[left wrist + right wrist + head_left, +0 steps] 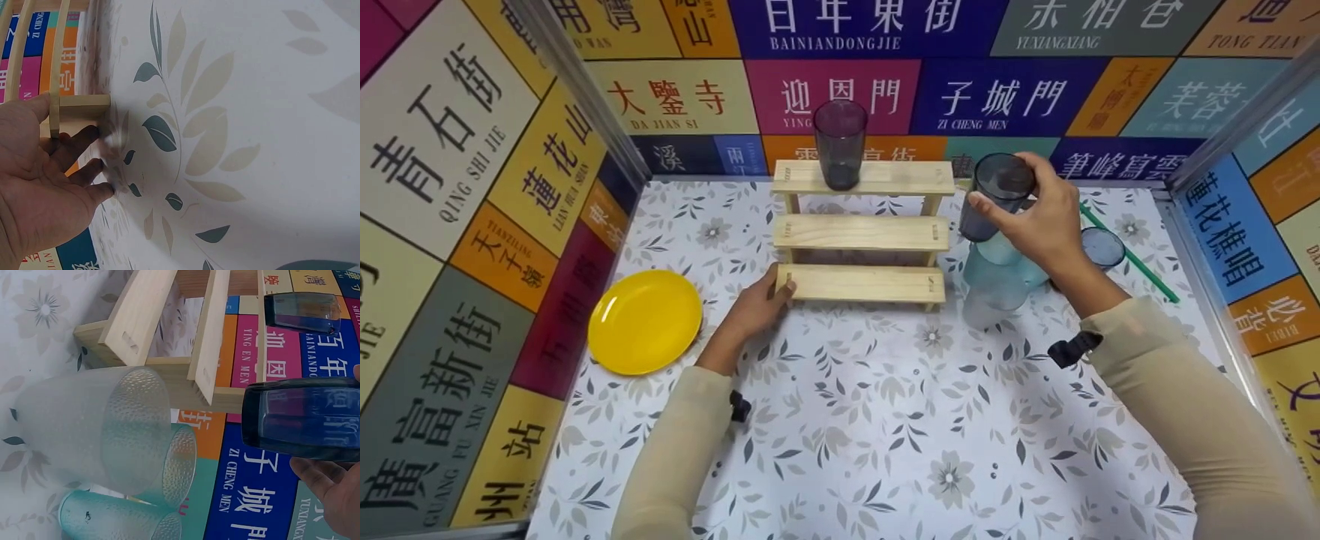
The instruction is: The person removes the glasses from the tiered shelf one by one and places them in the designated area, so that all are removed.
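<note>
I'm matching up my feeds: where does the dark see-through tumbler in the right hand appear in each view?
Head: dark see-through tumbler right of centre, upper half, in the right hand.
Left wrist: not in it.
Right wrist: at the right edge, mid-height.
Shared landmark: pale wooden three-tier stand: centre, upper left, top centre respectively.

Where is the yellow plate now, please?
In the head view, the yellow plate lies on the tabletop at the left, between the printed wall and the left hand.
</note>
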A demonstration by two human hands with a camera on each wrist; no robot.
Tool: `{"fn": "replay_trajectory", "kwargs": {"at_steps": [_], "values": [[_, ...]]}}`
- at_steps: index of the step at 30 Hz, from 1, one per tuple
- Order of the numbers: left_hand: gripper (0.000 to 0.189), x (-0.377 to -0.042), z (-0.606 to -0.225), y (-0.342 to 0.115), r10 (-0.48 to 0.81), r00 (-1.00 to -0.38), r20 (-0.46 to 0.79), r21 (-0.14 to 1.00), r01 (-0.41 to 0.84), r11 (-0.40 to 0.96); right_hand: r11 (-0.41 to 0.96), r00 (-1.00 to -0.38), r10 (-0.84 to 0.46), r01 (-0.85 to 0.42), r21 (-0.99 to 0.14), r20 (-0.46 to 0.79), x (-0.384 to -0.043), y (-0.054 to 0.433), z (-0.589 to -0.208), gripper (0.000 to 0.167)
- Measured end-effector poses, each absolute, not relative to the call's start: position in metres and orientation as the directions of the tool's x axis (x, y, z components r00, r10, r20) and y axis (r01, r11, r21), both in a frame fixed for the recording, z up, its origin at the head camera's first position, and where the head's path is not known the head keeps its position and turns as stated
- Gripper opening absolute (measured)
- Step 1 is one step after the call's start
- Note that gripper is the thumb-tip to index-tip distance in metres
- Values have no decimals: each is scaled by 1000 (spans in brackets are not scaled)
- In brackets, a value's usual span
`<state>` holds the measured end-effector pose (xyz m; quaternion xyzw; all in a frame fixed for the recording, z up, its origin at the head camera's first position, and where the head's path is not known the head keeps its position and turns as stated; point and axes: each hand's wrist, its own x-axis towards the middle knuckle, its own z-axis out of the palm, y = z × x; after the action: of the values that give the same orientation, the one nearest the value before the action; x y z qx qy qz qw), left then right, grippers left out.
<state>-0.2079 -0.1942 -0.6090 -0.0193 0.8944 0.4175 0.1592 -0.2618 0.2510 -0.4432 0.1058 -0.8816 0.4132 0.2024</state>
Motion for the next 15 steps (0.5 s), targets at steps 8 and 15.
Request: {"fn": "replay_trajectory", "kwargs": {"at_steps": [8, 15], "values": [[85, -207, -608, -195, 93, -946, -311, 743, -181, 645, 640, -913, -6, -316, -700, 407, -247, 266, -444, 74], [86, -208, -610, -194, 99, -948, -303, 739, -168, 652, 662, -914, 2, -302, -685, 406, -236, 280, -446, 73]]}}
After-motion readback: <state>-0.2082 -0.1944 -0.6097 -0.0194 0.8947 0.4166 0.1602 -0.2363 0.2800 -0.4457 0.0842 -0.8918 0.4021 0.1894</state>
